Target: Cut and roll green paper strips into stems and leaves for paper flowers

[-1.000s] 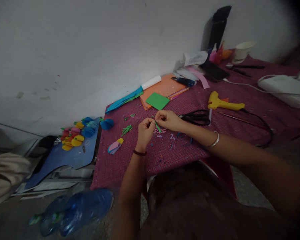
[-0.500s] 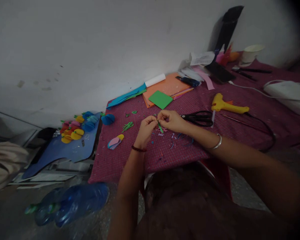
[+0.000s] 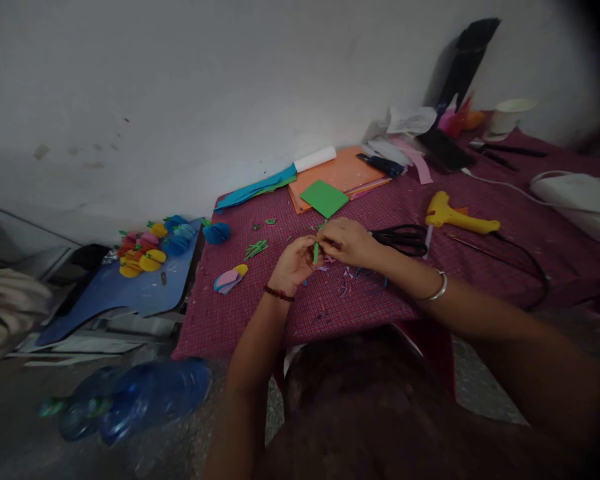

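A: How far along is the work looking?

B: Partway, I'm judging. Coloured paper ornaments [image 3: 151, 259] are sitting on the blue board [image 3: 155, 301], seemingly finished, and one blue ornament [image 3: 216, 232] is resting by the left edge of the desk [image 3: 207, 327]. Loose green strips [image 3: 256, 249], stacked paper shapes [image 3: 229, 279] and a green sheet [image 3: 325, 198] are lying there unassembled, so some making is apparently remaining.

A: And the piece in hand?

B: One green strip [image 3: 316, 253] is hanging between the two hands, over the desk. The right hand [image 3: 347, 241] is pinching its upper end. The left hand [image 3: 296, 261] is curling beside it; the view is too dim for telling whether that grip is holding it too.

A: What's differing from half a second ago?

B: The left palm is showing more, its fingers no longer bunching tightly, and the strip is pointing straighter down instead of slanting.
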`<act>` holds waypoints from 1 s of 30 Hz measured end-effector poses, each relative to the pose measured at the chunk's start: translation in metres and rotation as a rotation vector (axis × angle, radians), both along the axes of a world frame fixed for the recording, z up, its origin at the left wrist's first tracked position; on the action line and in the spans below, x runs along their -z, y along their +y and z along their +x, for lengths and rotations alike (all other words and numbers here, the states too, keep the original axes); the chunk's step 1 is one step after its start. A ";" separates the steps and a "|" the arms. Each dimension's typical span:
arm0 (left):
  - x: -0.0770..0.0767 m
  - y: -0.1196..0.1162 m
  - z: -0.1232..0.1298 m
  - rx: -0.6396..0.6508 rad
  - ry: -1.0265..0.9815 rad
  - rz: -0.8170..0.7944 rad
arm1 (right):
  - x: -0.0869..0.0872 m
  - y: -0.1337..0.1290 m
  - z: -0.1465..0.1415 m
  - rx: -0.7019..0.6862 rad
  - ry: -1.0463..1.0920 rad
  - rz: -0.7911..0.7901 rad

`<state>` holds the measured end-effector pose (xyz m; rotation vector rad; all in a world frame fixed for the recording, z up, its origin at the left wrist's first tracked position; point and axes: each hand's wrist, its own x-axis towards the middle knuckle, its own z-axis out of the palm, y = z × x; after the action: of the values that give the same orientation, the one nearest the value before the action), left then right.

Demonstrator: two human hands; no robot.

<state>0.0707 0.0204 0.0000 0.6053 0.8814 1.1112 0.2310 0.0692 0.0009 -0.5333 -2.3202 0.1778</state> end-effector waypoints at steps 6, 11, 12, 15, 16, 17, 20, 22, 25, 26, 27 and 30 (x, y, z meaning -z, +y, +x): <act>0.002 0.002 -0.001 0.013 0.149 0.115 | -0.004 -0.001 0.003 -0.094 0.046 -0.147; -0.002 0.001 -0.006 -0.020 0.614 0.444 | 0.001 0.006 0.000 -0.144 0.104 -0.662; -0.003 0.001 -0.007 -0.016 0.705 0.485 | 0.003 0.008 -0.001 -0.161 0.089 -0.705; -0.004 0.001 -0.008 -0.015 0.866 0.531 | 0.008 0.013 -0.001 -0.150 0.068 -0.734; -0.003 0.001 -0.008 -0.021 0.887 0.532 | 0.008 0.013 -0.001 -0.129 0.067 -0.715; -0.002 0.002 -0.008 -0.026 0.894 0.525 | 0.009 0.013 -0.001 -0.103 0.065 -0.682; 0.004 0.005 -0.008 -0.020 0.771 0.423 | 0.006 0.010 -0.002 -0.019 0.045 -0.507; 0.006 0.007 -0.008 0.007 0.603 0.315 | 0.003 0.007 -0.002 0.029 0.044 -0.375; 0.005 0.006 -0.009 0.050 0.465 0.274 | -0.001 0.006 -0.002 0.061 0.089 -0.356; 0.003 0.005 -0.010 0.059 0.479 0.314 | -0.001 0.006 -0.002 0.049 0.108 -0.423; 0.002 0.004 -0.009 0.063 0.515 0.371 | -0.001 0.007 -0.002 0.025 0.128 -0.516; 0.000 0.002 -0.007 0.011 0.635 0.551 | -0.001 0.008 -0.001 -0.099 0.191 -0.816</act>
<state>0.0634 0.0226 0.0005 1.4719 1.1049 1.1728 0.2305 0.0776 0.0023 -0.7454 -2.0169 1.1951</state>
